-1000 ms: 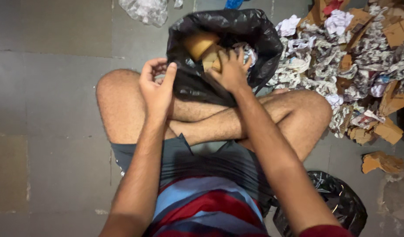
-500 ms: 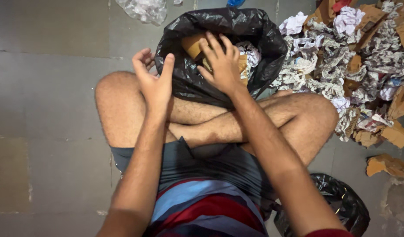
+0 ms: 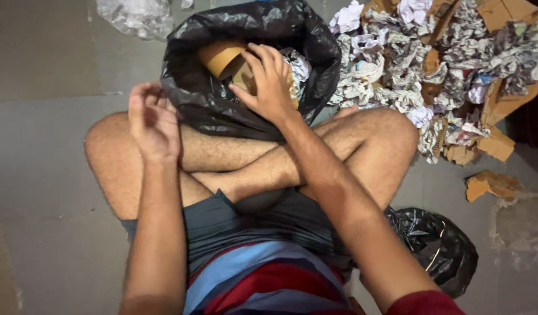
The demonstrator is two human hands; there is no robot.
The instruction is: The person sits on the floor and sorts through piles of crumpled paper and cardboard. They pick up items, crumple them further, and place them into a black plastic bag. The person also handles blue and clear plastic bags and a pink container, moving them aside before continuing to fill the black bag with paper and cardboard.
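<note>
An open black plastic bag (image 3: 263, 23) stands on the floor in front of my crossed legs. It holds brown cardboard pieces (image 3: 219, 55) and crumpled paper (image 3: 298, 65). My right hand (image 3: 269, 84) lies inside the bag's mouth, fingers spread, pressing flat on the cardboard and gripping nothing. My left hand (image 3: 153, 119) is at the bag's left rim, fingers curled around the black plastic edge.
A big heap of crumpled paper and torn cardboard (image 3: 409, 58) covers the floor to the right of the bag. A second, smaller black bag (image 3: 441, 248) lies by my right hip. A cardboard scrap (image 3: 491, 184) and clear plastic (image 3: 134, 14) lie on the grey tiles.
My right hand has opened out and pushed down on the cardboard in the bag. My left hand opened half a second ago and has curled on the rim again. The view shifted right.
</note>
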